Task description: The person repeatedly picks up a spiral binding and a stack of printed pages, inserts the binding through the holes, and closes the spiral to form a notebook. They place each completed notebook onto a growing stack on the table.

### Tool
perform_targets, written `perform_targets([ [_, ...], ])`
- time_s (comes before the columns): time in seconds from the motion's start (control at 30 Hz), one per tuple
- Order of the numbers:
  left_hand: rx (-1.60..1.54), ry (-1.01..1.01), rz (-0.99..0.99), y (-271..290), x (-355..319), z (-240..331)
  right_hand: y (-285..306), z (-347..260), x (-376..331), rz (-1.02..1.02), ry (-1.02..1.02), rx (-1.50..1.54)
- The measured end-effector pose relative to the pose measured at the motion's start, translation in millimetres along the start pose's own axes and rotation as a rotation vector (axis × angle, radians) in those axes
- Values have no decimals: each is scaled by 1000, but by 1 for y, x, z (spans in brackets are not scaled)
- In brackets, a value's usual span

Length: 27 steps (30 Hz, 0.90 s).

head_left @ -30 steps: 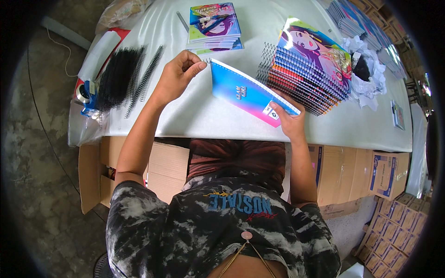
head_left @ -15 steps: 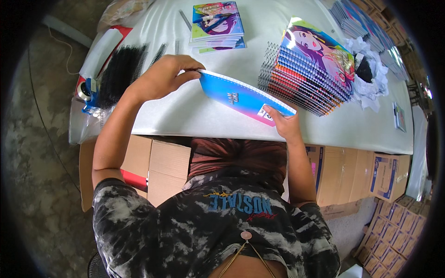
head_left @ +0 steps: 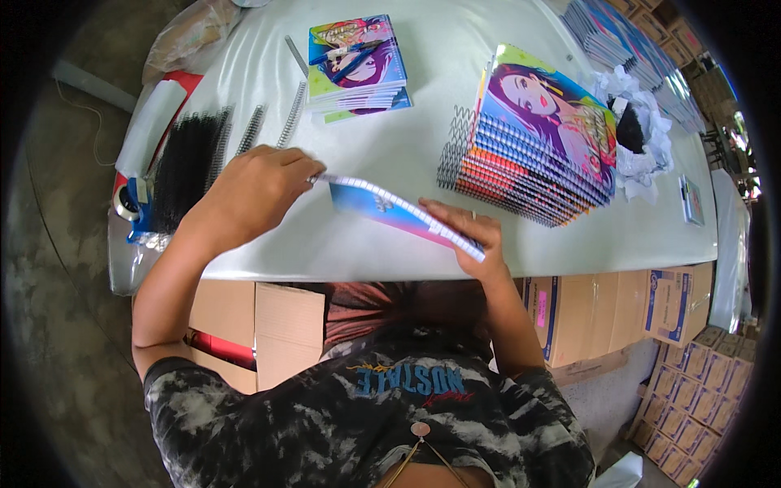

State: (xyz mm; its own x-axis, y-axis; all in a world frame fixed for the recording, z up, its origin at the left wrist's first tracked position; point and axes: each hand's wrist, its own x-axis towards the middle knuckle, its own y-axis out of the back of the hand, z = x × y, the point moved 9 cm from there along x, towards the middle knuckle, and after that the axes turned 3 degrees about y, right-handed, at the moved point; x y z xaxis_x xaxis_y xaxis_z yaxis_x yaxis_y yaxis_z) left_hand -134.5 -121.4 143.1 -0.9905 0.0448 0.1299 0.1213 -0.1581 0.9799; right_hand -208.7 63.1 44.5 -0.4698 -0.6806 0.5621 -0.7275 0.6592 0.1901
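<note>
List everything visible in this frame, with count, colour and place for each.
Notebook: one, blue and pink cover, held edge-up between both hands above the table's near edge.
Stack of bound notebooks: one stack, colourful illustrated covers, wire spirals at its left side, table right of centre.
Small pile of notebooks: one, colourful covers, far centre of table.
Loose spiral wires: a few, silver, left of that pile.
Black coil bundle: one, table's left end.
Crumpled white paper: one heap, right of the stack.
Table: one, white.
Cardboard boxes: several, brown, under and beside the table.
Left hand: grips the notebook's left end.
Right hand: holds its right end.
</note>
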Motion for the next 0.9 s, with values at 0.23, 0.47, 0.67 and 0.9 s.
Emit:
perform_targets([
  [0.23,66,-40,-93,-5,10,-14,-8,10,13,-28,-7,-1],
  [0.47,93,15,550,-25,-19,-15,-19,-1,9,-1,76,-87],
  [0.67,367,-298,849,-26,-58,23,-16,-23,-11,89,215,-165],
  [0.9,339,-104,812,-108,-100,8,-15,-48,-31,97,312,-178],
])
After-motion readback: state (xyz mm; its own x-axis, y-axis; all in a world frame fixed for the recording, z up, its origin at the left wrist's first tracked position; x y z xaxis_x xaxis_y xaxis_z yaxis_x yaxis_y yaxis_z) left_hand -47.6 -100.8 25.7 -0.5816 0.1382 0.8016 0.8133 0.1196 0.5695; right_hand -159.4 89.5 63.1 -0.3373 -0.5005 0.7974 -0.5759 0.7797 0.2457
